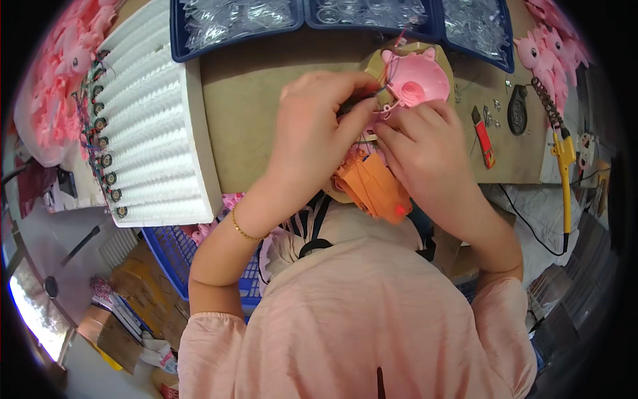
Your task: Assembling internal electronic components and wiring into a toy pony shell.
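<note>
My left hand (319, 120) is closed in a pinch beside a pink toy shell (415, 76), with thin wires running by its fingertips. What it grips is hidden by the thumb and fingers. Just to its right, my right hand (425, 143) has its fingertips bent together at the shell's near edge, and they cover whatever they hold. The hollow shell lies open side up in a tan holder (446, 63). Below both hands sits an orange block-shaped part (373, 186), with a red glow at its lower right corner.
Blue trays (299, 23) of clear plastic parts line the table's far side. A white ridged rack (149, 126) with wired round parts stands left. To the right lie a red utility knife (484, 139), a black oval tool (518, 110) and a yellow soldering iron (564, 159). Pink toys (548, 56) are heaped beyond.
</note>
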Demonstrator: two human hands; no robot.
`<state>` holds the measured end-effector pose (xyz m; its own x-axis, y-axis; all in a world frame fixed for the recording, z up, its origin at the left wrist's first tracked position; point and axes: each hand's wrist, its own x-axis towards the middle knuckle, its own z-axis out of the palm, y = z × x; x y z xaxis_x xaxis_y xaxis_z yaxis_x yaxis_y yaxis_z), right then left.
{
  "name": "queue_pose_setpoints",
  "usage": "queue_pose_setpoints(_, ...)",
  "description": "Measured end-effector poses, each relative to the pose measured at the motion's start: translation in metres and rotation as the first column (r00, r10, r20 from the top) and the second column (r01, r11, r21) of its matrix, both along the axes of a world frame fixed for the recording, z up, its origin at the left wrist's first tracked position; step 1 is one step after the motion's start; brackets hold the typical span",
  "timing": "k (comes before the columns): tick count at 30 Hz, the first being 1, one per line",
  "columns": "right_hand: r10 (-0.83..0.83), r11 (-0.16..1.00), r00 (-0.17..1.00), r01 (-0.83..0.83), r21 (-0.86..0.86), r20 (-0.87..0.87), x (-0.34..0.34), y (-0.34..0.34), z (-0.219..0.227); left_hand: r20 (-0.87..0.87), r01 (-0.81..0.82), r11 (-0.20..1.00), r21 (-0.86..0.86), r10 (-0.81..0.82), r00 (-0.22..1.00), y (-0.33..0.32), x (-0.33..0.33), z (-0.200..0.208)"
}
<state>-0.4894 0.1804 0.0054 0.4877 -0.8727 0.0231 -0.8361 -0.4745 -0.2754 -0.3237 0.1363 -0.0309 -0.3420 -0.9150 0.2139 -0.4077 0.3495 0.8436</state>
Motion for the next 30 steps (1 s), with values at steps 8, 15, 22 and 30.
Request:
queue_pose_setpoints(8, -0.047, 0.998, 0.962, 0.033, 0.057, 0.269, -0.018, -0.006, -0.008, 0.049, 0.029, 0.999, 0.041, -0.031, 0.998, -0.003, 0.002, 0.006)
queue_pose_setpoints(15, -0.049, 0.998, 0.971, 0.041, 0.039, 0.232, -0.011, -0.007, -0.011, -0.153, 0.043, 0.972, 0.231, -0.008, 0.988, -0.001, -0.004, 0.008)
queue_pose_setpoints(22, -0.027, 0.999, 0.996, 0.025, 0.024, 0.087, -0.003, -0.003, -0.008, -0.489, 0.181, 0.808, 0.561, 0.148, 0.859, -0.002, 0.001, 0.013)
queue_pose_setpoints(30, -0.333, 0.927, 0.943, 0.328, 0.182, -0.001, 0.019, 0.063, 0.022, 0.107, -0.018, 1.0, -0.009, 0.019, 0.994, -0.009, 0.007, 0.024)
